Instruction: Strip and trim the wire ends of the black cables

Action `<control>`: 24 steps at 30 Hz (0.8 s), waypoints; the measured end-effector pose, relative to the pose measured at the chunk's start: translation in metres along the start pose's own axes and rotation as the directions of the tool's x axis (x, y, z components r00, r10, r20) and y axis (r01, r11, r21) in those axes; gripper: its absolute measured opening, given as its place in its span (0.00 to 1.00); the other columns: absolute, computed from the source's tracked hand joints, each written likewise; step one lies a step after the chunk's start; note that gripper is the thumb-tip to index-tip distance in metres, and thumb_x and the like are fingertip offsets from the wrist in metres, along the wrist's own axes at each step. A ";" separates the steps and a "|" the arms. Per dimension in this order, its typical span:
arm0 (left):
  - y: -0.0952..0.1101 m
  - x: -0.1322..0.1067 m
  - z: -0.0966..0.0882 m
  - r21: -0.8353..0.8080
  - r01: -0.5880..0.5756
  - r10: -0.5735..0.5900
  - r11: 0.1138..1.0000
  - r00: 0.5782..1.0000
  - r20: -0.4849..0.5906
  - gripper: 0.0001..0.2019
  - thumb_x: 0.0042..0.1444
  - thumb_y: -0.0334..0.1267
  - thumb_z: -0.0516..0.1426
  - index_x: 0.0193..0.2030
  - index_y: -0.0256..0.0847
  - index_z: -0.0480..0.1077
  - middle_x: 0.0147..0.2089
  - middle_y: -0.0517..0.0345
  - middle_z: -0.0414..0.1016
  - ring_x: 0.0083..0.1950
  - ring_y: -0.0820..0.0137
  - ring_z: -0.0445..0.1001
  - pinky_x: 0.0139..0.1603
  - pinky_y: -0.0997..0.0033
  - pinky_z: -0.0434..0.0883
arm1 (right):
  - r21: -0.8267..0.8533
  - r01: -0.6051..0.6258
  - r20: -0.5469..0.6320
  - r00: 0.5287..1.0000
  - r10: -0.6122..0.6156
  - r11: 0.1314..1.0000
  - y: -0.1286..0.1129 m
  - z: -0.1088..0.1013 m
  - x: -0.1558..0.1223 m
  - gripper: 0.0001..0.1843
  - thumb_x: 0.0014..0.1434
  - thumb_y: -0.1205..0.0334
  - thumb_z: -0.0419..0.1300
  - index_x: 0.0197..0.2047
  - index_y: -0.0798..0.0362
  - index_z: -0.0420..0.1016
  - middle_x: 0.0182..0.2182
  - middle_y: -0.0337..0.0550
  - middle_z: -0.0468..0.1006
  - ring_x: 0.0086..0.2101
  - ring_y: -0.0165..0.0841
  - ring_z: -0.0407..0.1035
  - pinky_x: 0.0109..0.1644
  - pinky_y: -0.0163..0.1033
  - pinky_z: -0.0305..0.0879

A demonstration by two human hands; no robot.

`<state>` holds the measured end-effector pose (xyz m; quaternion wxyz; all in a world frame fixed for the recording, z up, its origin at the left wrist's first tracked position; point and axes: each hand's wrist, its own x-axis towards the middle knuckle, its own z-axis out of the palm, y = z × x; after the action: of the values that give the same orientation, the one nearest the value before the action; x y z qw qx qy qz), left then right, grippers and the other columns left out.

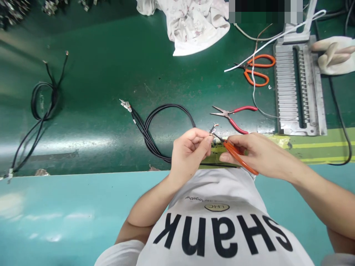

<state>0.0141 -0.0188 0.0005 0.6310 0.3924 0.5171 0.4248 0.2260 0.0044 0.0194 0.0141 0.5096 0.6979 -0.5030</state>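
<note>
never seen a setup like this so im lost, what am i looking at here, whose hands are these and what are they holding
This is one picture from a camera worn on a person's head, looking down, so the shirt at the bottom is their own and its print reads upside down. Their left hand pinches the bared end of a wire. Their right hand holds a small orange-handled tool, its tip at that wire end. On the green bench top lie black cables, red-handled pliers, a second orange-handled tool, a slotted metal jig and a white cloth.
</note>
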 end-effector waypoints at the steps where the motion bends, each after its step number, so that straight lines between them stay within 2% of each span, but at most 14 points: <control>1: 0.001 0.001 -0.002 -0.017 0.003 -0.003 1.000 1.000 0.003 0.10 0.62 0.43 0.62 0.36 0.37 0.72 0.21 0.64 0.68 0.21 0.81 0.58 0.20 0.81 0.55 | 0.024 -0.004 0.018 1.000 0.004 1.000 0.004 -0.001 -0.001 0.26 0.58 0.41 0.64 0.26 0.50 0.59 0.21 0.32 0.58 0.24 0.28 0.52 0.25 0.35 0.46; 4: 0.004 0.003 -0.009 -0.041 0.017 -0.014 0.999 0.997 0.076 0.10 0.64 0.43 0.60 0.38 0.37 0.73 0.21 0.65 0.65 0.21 0.81 0.56 0.20 0.79 0.52 | 0.174 0.009 0.033 0.999 -0.015 0.985 0.014 -0.006 -0.005 0.24 0.60 0.42 0.64 0.27 0.50 0.61 0.23 0.33 0.59 0.24 0.28 0.53 0.26 0.34 0.48; 6: 0.006 0.003 -0.011 -0.006 0.021 -0.020 1.000 0.988 0.150 0.11 0.65 0.43 0.59 0.39 0.36 0.75 0.22 0.64 0.63 0.22 0.80 0.56 0.22 0.78 0.52 | 0.293 0.069 -0.041 0.997 -0.060 0.954 0.013 -0.012 -0.007 0.20 0.60 0.46 0.65 0.28 0.50 0.63 0.24 0.33 0.61 0.24 0.28 0.55 0.26 0.34 0.51; 9: 0.009 -0.001 -0.009 0.107 -0.013 -0.011 0.994 0.976 0.217 0.11 0.66 0.43 0.58 0.39 0.36 0.76 0.23 0.64 0.63 0.24 0.79 0.57 0.24 0.76 0.53 | 0.369 0.228 -0.200 0.966 -0.163 0.901 0.001 -0.022 -0.005 0.14 0.58 0.53 0.68 0.33 0.49 0.68 0.29 0.35 0.71 0.29 0.30 0.65 0.31 0.35 0.60; 12: 0.013 -0.007 -0.005 0.275 -0.090 0.016 0.957 0.965 0.261 0.10 0.67 0.41 0.56 0.40 0.37 0.75 0.30 0.59 0.72 0.30 0.76 0.66 0.30 0.75 0.61 | 0.264 0.323 -0.241 0.934 -0.262 0.909 -0.013 -0.029 0.000 0.10 0.57 0.59 0.69 0.35 0.49 0.71 0.35 0.38 0.77 0.35 0.33 0.70 0.39 0.38 0.66; 15: 0.016 -0.012 -0.004 0.436 -0.164 0.025 0.885 0.951 0.308 0.10 0.68 0.39 0.54 0.42 0.37 0.75 0.37 0.56 0.78 0.38 0.72 0.73 0.39 0.73 0.66 | 0.097 0.332 -0.185 0.932 -0.311 0.938 -0.020 -0.033 0.004 0.07 0.57 0.63 0.66 0.33 0.50 0.70 0.32 0.38 0.77 0.31 0.33 0.69 0.36 0.39 0.64; 17: 0.017 -0.014 -0.004 0.494 -0.194 0.025 0.847 0.944 0.328 0.11 0.68 0.40 0.54 0.42 0.37 0.75 0.37 0.56 0.79 0.38 0.71 0.74 0.39 0.73 0.66 | -0.002 0.354 -0.147 0.925 -0.350 0.935 -0.022 -0.036 0.005 0.06 0.57 0.64 0.64 0.32 0.49 0.69 0.29 0.37 0.76 0.30 0.33 0.67 0.33 0.39 0.61; 21: 0.015 -0.014 -0.003 0.521 -0.245 0.045 0.818 0.929 0.366 0.11 0.68 0.38 0.53 0.39 0.38 0.75 0.34 0.57 0.78 0.35 0.70 0.74 0.35 0.73 0.66 | -0.182 0.360 -0.075 0.923 -0.378 0.915 -0.028 -0.040 0.003 0.06 0.56 0.63 0.62 0.30 0.48 0.68 0.23 0.34 0.72 0.26 0.31 0.63 0.29 0.37 0.51; 24: 0.013 -0.011 -0.003 0.473 -0.305 0.102 0.826 0.907 0.407 0.11 0.66 0.34 0.53 0.36 0.39 0.76 0.33 0.56 0.77 0.34 0.69 0.73 0.35 0.72 0.67 | -0.315 0.349 -0.051 0.922 -0.383 0.882 -0.034 -0.040 0.000 0.04 0.54 0.64 0.62 0.30 0.48 0.69 0.20 0.34 0.70 0.25 0.33 0.63 0.30 0.38 0.46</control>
<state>0.0085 -0.0249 0.0158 0.5338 0.6758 0.4413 0.2523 0.2211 0.0339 0.0621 -0.0432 0.3876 0.8495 -0.3553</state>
